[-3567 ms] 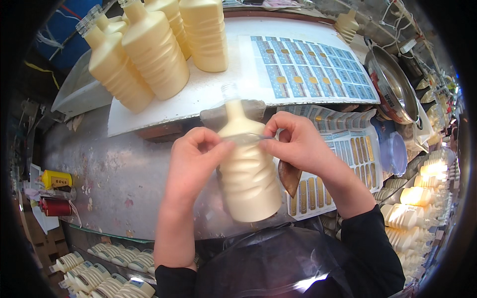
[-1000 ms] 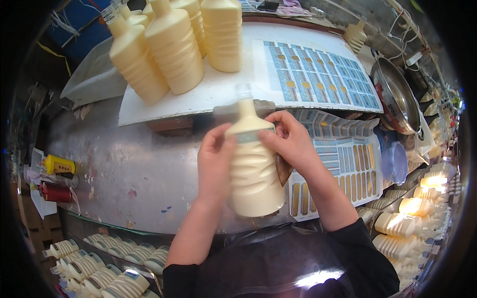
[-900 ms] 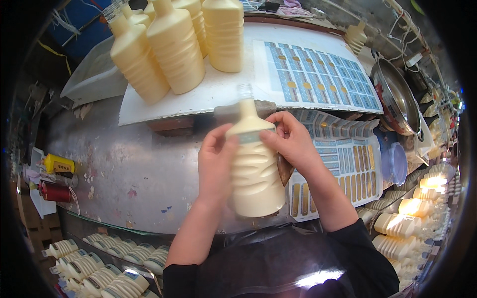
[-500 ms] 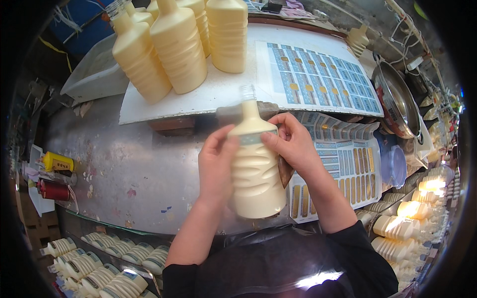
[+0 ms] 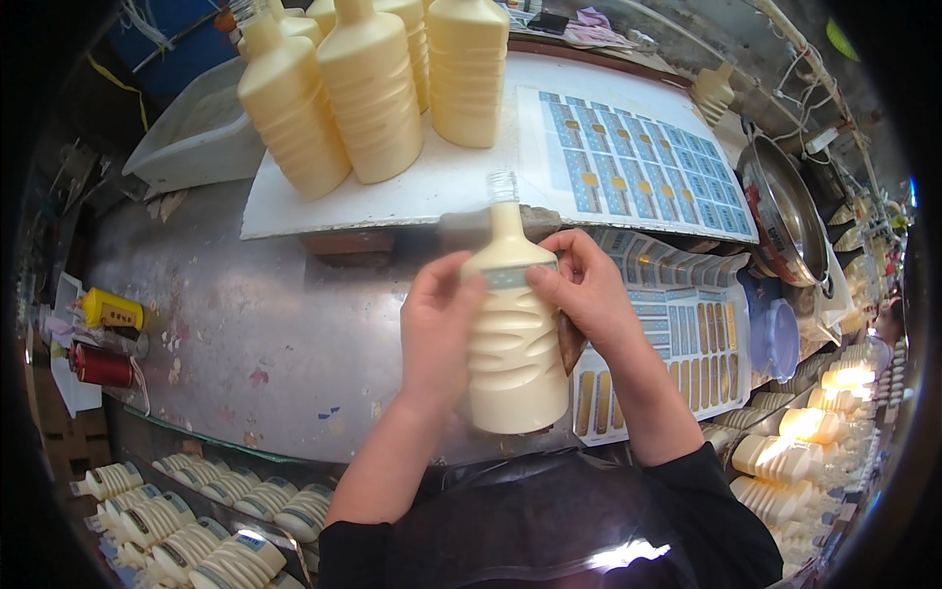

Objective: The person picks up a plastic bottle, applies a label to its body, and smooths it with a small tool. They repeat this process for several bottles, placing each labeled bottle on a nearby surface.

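A cream bottle (image 5: 516, 363) with wavy ridges and a clear threaded neck is upright between my two hands, in front of my apron. Round its shoulder runs a blue-grey patterned label strip (image 5: 507, 279). My left hand (image 5: 435, 319), somewhat blurred, closes on the bottle's left side, its thumb at the strip's left end. On the other side my right hand (image 5: 589, 290) grips the shoulder, thumb pressed on the strip's right end. A brown wedge-shaped piece (image 5: 570, 342) shows beside the bottle below my right hand; whether I hold it cannot be seen.
Several cream bottles (image 5: 368, 108) stand on a raised white board (image 5: 471, 88), beside a blue label sheet (image 5: 628, 157). More label sheets (image 5: 677, 334) lie below. A metal pan (image 5: 785, 206) leans at the right. Rows of bottles (image 5: 235, 491) lie on both near sides.
The whole view has shifted slightly, so the board and its bottles appear further right. My hands keep their hold, and the bottle looks a little more upright.
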A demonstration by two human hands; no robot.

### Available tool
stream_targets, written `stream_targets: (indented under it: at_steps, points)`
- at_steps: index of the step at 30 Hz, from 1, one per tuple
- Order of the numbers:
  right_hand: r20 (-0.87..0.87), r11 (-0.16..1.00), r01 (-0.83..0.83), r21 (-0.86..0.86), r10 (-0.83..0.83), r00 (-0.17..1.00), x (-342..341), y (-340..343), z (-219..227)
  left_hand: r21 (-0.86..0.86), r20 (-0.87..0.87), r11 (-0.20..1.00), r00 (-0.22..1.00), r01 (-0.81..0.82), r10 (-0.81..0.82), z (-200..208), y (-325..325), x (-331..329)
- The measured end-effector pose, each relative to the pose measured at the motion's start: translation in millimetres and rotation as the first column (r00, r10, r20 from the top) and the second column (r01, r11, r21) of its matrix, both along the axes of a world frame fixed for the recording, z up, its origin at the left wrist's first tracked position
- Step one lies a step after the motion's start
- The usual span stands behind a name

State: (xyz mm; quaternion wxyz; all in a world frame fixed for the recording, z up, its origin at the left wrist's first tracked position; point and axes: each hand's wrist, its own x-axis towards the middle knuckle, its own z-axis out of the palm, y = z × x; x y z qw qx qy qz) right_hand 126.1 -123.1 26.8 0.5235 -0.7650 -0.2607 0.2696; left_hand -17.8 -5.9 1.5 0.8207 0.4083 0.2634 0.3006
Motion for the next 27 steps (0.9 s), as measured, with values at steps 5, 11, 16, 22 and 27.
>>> stream_targets:
  at_steps: [5,11,16,22,27]
  points:
    - [0.021,1.000,0.007,-0.016,-0.007,1.000,-1.4,0.8,1.5,-0.012,-0.013,1.000,1.000,-0.002,0.002,0.1,0.9,-0.5]
    - [0.045,0.999,0.005,-0.034,-0.004,0.999,-0.5,1.3,-0.3,-0.026,-0.008,1.000,1.000,-0.016,0.016,-0.5,0.5,-1.2]
    - [0.036,0.999,-0.040,0.010,0.040,0.999,3.6,-2.6,-4.4,-0.038,-0.062,0.999,0.998,0.009,-0.012,2.5,1.0,-3.0]
    - [-0.399,0.978,-0.037,0.207,0.119,0.909,5.7,-17.1,1.2,0.275,-0.161,0.952,0.983,0.134,-0.092,0.1,-17.5,-14.0]
    - [-0.359,0.970,-0.062,0.234,0.145,0.922,6.4,-16.4,-3.6,0.267,-0.231,0.949,0.967,0.167,-0.106,10.2,-19.3,-7.8]
